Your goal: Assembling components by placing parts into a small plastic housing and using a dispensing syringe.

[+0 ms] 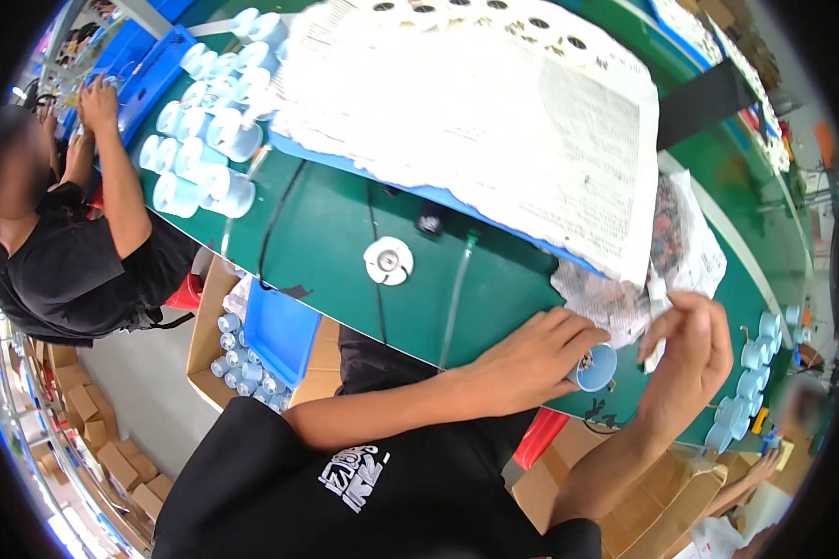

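My left hand is wrapped round a small light blue plastic cup at the table's near edge. The cup's mouth faces up, and small metallic or coloured bits show inside it. Just right of the cup, my right hand is raised with thumb and fingers closed together; what they hold, if anything, I cannot make out. Beyond both hands lie clear plastic bags with small dark and reddish parts inside. A white round disc with a metal centre rests on the green table.
A blue tray covered by a white printed sheet spans the far middle. Light blue cups stand in rows at left, more cups at right. Open cartons sit below. A co-worker works at far left.
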Motion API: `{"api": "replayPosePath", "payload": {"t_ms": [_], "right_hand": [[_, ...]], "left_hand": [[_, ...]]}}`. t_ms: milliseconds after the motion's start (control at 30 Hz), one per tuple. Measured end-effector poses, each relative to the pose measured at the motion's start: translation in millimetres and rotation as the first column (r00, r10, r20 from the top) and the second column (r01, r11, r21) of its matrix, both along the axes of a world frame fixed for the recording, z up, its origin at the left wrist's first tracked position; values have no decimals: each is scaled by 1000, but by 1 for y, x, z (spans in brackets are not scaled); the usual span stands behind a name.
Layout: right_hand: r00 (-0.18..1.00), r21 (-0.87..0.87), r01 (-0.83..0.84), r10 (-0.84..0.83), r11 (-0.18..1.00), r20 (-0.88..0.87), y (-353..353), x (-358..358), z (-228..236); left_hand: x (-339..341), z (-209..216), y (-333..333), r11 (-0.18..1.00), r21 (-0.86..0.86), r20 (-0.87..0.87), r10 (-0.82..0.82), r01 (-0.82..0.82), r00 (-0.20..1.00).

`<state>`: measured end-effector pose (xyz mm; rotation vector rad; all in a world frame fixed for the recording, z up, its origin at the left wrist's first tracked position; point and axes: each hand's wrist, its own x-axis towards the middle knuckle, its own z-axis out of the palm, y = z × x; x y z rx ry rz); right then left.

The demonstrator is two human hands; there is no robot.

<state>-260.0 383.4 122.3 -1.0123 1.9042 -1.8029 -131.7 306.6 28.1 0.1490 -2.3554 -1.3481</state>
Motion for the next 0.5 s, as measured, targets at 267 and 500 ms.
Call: {"api": "replayPosePath", "payload": {"t_ms": [267, 500], "right_hand": [[212, 324, -236, 374, 916, -903, -204, 6, 22], [-302, 249, -246, 170, 937, -938, -291, -3, 0]], "left_hand": [[2, 4, -4, 1000, 4, -22, -23, 23, 1000], [4, -2, 3, 999, -32, -64, 22, -25, 998]]}}
